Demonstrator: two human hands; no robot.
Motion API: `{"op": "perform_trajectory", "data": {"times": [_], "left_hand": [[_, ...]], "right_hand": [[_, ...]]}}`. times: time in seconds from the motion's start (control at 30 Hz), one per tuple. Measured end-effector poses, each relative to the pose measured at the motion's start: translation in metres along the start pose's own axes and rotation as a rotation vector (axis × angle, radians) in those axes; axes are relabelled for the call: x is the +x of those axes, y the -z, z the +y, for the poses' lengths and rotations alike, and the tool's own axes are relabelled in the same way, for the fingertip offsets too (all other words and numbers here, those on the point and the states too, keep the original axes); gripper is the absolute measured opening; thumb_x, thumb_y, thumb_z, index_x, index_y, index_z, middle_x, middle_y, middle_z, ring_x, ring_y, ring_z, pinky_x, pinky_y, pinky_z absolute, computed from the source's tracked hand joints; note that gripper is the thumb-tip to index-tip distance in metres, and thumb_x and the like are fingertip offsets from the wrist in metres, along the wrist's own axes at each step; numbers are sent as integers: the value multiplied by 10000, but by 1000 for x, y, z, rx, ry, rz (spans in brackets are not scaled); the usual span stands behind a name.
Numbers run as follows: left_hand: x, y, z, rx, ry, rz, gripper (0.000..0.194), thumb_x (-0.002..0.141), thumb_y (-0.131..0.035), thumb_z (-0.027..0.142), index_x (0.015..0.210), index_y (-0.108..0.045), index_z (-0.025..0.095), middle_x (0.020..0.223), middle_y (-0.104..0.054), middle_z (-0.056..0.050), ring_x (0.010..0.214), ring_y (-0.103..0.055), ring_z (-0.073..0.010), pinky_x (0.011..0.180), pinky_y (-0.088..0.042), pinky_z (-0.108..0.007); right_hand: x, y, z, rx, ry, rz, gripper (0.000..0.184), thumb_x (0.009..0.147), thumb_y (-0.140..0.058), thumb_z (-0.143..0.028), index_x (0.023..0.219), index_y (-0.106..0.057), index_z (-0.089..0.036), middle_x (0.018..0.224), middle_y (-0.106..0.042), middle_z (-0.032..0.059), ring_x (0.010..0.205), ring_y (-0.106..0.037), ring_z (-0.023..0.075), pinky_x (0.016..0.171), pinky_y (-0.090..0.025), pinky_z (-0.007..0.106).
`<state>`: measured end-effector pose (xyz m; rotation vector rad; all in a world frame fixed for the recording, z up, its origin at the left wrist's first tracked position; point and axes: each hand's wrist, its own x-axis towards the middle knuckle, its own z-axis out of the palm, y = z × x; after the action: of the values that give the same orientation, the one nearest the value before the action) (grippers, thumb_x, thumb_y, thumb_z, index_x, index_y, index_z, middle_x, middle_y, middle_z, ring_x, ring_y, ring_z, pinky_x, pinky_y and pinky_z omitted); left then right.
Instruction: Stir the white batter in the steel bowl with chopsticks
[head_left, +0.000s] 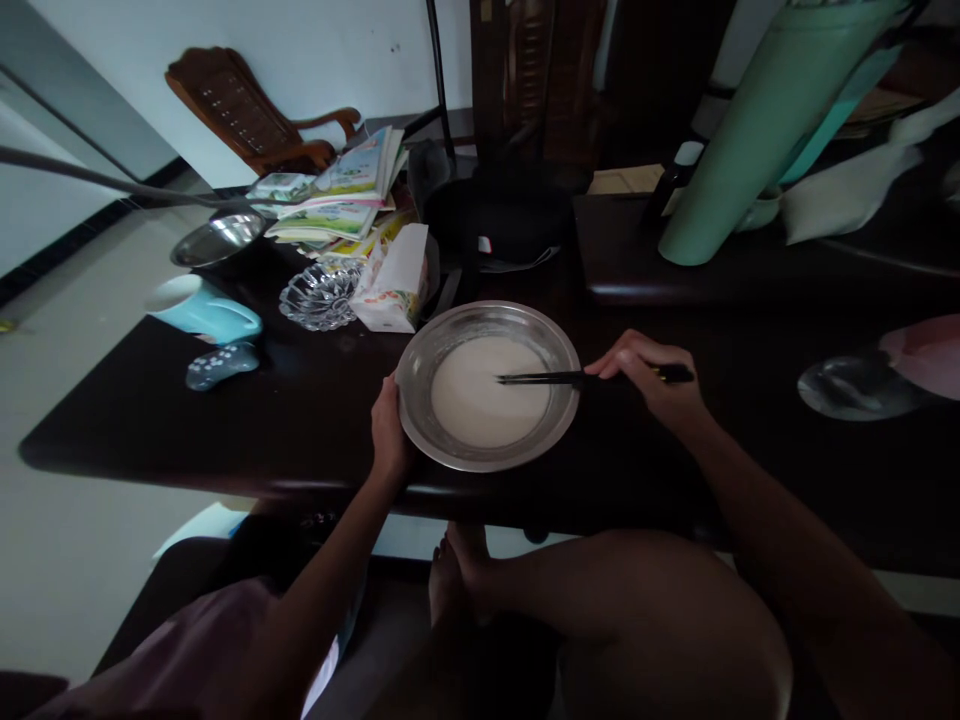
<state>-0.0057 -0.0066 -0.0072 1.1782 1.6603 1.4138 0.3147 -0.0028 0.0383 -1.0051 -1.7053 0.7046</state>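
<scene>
A wide metal bowl (487,460) stands near the front edge of the dark table, holding a smooth off-white batter-like liquid (480,405). My left hand (388,428) grips the bowl's left rim, its fingers partly hidden behind the wall. On the other side, my right hand (649,375) is closed around a pair of black chopsticks (544,378). They reach over the right rim, and their tips dip into the liquid near the middle of the bowl.
Left on the dark table (135,420) are a light blue mug (191,305), a game controller (222,366), a glass dish (319,295), a tissue pack (394,285), booklets (352,190) and another metal bowl (217,240). A tall green cylinder (757,140) stands back right, with a dark bottle (675,180) beside it.
</scene>
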Motion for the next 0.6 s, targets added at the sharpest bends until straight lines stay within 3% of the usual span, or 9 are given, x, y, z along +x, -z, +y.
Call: {"op": "perform_trajectory", "data": {"times": [0.1,0.2,0.27,0.37,0.43,0.53,0.6], "left_hand": [[0,0,1,5,1,6,550,915,-414,600,1103,-714,180,1164,-703,-66,1152,-589,-260,1042,-405,-330],[0,-1,3,8,-4,7,531,922,-407,585,1094,-713,188,1159,-705,-57,1150,-589,-255,1041,-406,-329],[0,-1,3,8,-7,3,525,922,-405,583,1084,-715,192,1163,-704,-54,1157,-585,-251,1054,-395,-331],[0,-1,1,-13,-9,-11,538,921,-402,590,1105,-711,190,1182,-699,-60,1167,-583,-254,1066,-385,-343],[0,0,0,-22,-5,-12,539,919,-409,591,1116,-709,190,1187,-697,-63,1174,-582,-255,1068,-383,-345],[0,-1,-1,-43,23,8,529,916,-425,583,1118,-711,186,1181,-698,-67,1174,-584,-252,1058,-391,-344],[0,-1,-2,-62,32,10,522,918,-429,573,1122,-709,182,1179,-698,-71,1170,-589,-252,1050,-399,-343]], "right_hand": [[0,0,-1,55,1,-60,387,963,-516,-398,655,-701,-252,728,-754,25,707,-660,206,712,-516,399],[0,-3,0,11,59,-153,224,921,-601,-354,763,-740,-277,841,-781,12,803,-657,218,737,-519,396],[0,-2,1,-20,65,-108,178,913,-620,-331,795,-745,-285,871,-782,8,832,-650,219,773,-513,402],[0,1,1,31,16,3,334,958,-543,-368,692,-715,-262,762,-755,23,747,-649,210,747,-507,404],[0,0,1,77,1,-26,392,968,-516,-390,650,-700,-255,718,-739,27,703,-646,206,709,-508,396],[0,-3,0,37,55,-156,243,930,-591,-348,753,-741,-275,821,-773,20,783,-644,218,729,-509,394],[0,-4,1,-25,102,-159,125,896,-645,-307,843,-757,-291,899,-786,14,835,-637,224,764,-501,398]]}}
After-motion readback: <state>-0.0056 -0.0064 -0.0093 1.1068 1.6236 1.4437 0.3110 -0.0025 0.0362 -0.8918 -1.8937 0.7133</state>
